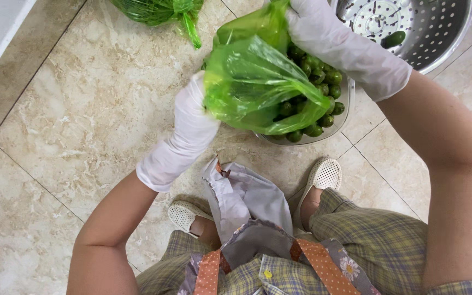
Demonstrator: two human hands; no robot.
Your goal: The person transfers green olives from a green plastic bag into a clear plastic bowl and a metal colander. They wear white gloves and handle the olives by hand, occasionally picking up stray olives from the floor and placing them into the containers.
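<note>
Bag: the green plastic bag (252,82) hangs between my 2 gloved hands, tipped over the metal bowl (347,104) just ahead of my feet.
Left hand: my left hand (192,117) is closed on the bag's lower left side, fingers buried in the film.
Right hand: my right hand (323,33) is closed on the far upper end of the bag, pinching bunched plastic.
Handling: I judge the film thin, limp and slick against gloves; it gives no support of its own. A bunched handful holds best, 1 grip at each end. The fruit inside makes it bottom-heavy and it shifts as it rolls.
Bowl contents: small round green fruits (323,82) heaped to the rim, partly covered by the bag.
Colander: a perforated steel colander (438,38) at far right, with 1 green fruit (394,38) inside.
Second bag: another knotted green bag (159,11) lies on the far tiled floor (83,109).
Me: crouched, apron (247,202) hanging between my knees.
</note>
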